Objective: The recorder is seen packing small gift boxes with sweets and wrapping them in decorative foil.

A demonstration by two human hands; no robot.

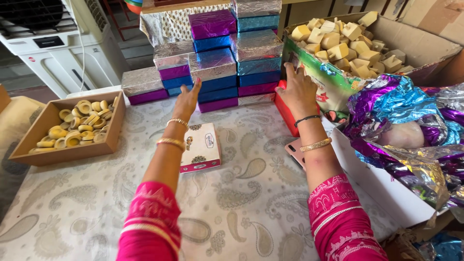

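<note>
A table with a pale cloth (232, 203) covered in leaf shapes fills the view, with a white cooler (58, 43) standing behind it. At the back of the table sits a stack of shiny boxes (227, 63) in silver, purple and blue foil. The left hand (187, 99) reaches out flat, fingers straight and open, its tips touching the low left side of the stack. The right hand (298, 89) is spread open too, resting on the right side of the stack, beside a red box (285, 113). Both arms are stretched far forward, with gold bangles on the wrists. The boxes look light and stiff, but the foil looks slippery, so the stack may slide; holding it from both flat sides seems best. A small white box (200, 147) lies on the cloth between the arms. A wooden tray (29, 140) of yellow rings sits at the left. A cardboard box (415, 46) of pale blocks and a heap of crinkly foil (406, 116) sit at the right.
</note>
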